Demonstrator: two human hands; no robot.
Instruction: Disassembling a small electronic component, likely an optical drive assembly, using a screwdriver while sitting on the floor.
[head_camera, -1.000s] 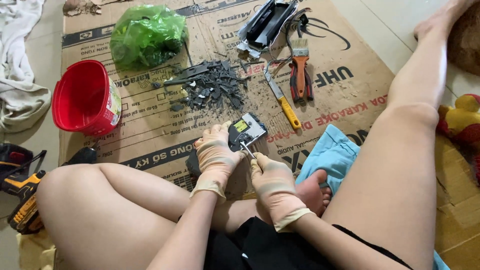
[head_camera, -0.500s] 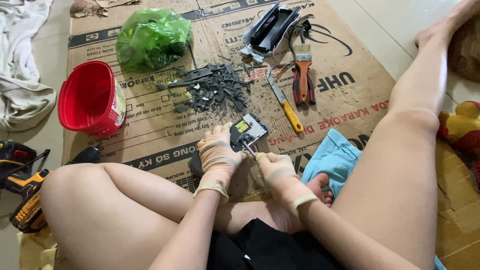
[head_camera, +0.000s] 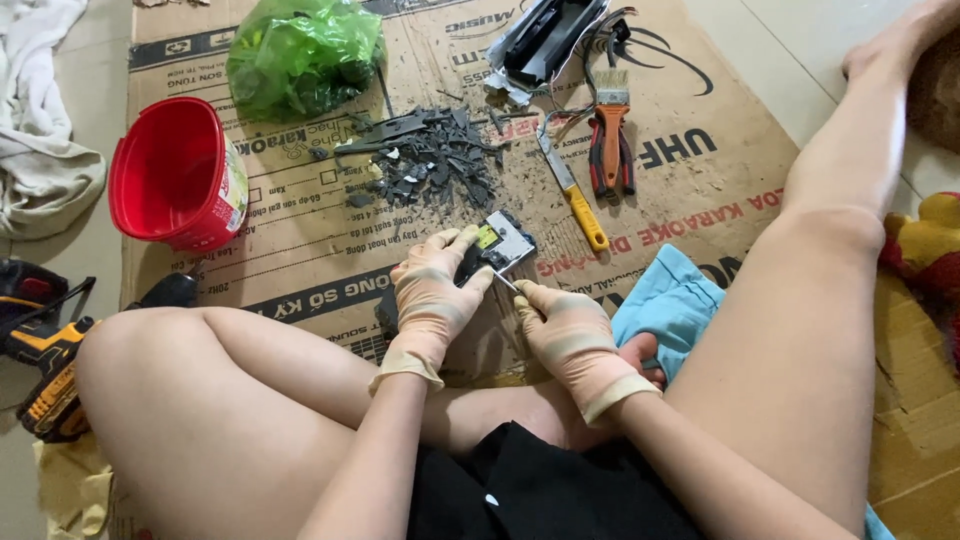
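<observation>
red bucket (head_camera: 172, 170), green bag (head_camera: 300, 52), blue cloth (head_camera: 672, 305)

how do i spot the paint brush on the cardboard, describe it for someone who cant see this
Start at the flattened cardboard sheet on the floor, then go to its far right part. The paint brush lies on the red-handled pliers; pale bristles and an orange handle set it apart.

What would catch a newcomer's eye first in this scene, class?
Most likely the two gloved hands at the centre: the left hand grips a small grey device while the right hand pokes a thin tool at it. Next come the red bucket at left and the green plastic bag at the cardboard's top.
</observation>
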